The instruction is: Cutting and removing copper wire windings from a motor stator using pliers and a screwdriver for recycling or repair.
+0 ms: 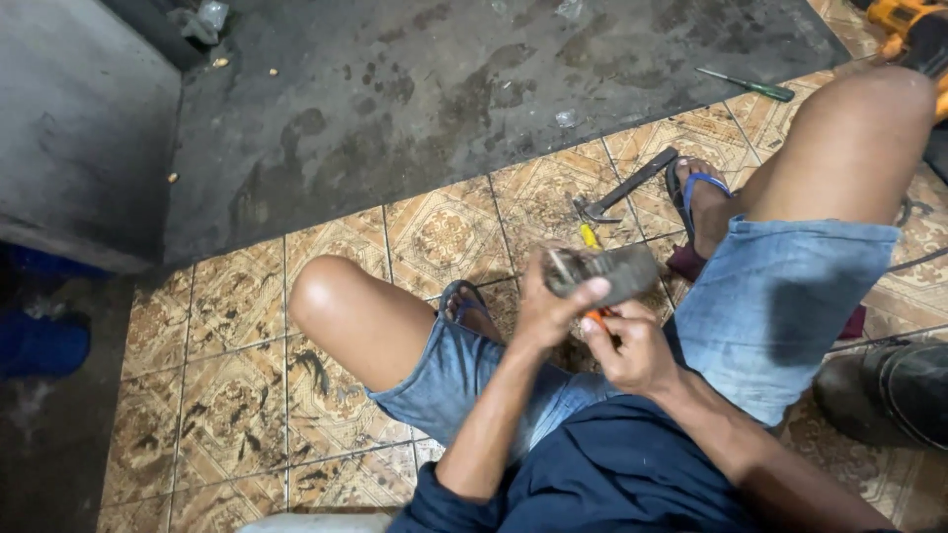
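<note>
Sitting low over a patterned tile floor (434, 237), knees apart, I list what shows. Item one: a flat grey metal part (604, 273), blurred by motion, gripped in my left hand (549, 308), thumb across its top edge, held up between my knees. Its far end sticks out past my fingers; its near end is hidden by my palm, and I cannot make out what kind of part it is. Item two: my right hand (632, 350), closed round a tool with an orange handle (596, 316), only a sliver showing between the fingers; a yellow tip (590, 236) shows above the part, and whether it belongs to the same tool I cannot tell. Item three: a hammer (624, 188) lying on the tiles just beyond, near my right foot in a blue sandal (697, 197). Item four: a green-handled screwdriver (748, 86) farther off, at the edge of the dark concrete (444, 89). Item five: a yellow power tool (904, 20), cut off by the top right corner. Item six: a dark rounded object (889, 390) at the right edge, cut off, unidentifiable.
</note>
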